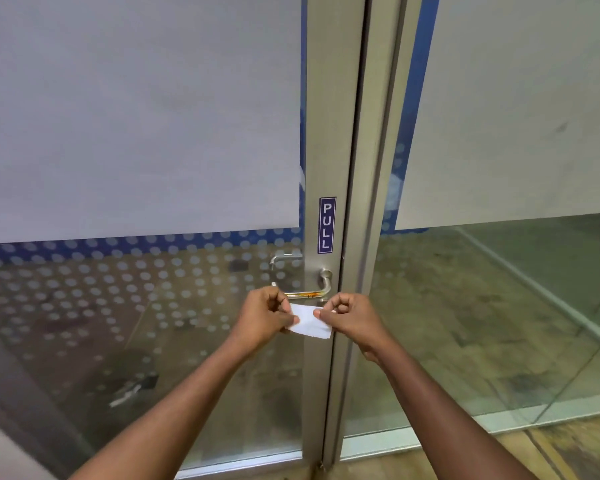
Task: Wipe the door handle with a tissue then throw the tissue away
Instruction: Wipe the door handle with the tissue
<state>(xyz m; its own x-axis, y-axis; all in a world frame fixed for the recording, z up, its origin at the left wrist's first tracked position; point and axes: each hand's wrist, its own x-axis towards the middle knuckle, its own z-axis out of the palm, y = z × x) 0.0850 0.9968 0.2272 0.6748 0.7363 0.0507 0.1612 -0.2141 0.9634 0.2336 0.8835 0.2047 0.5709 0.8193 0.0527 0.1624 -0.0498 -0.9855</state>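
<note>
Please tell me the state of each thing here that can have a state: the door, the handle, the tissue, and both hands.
door: shut
door handle: horizontal, orange-brown smear on it, not yet wiped
tissue: folded, held just below the handle
left hand: pinching the tissue's left end
right hand: pinching the tissue's right end

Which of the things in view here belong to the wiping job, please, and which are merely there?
For the job:
tissue, pinched between left hand and right hand
door handle, with an orange smear

Merely there:
PULL sticker
far-side handle behind the glass
door frame
</note>
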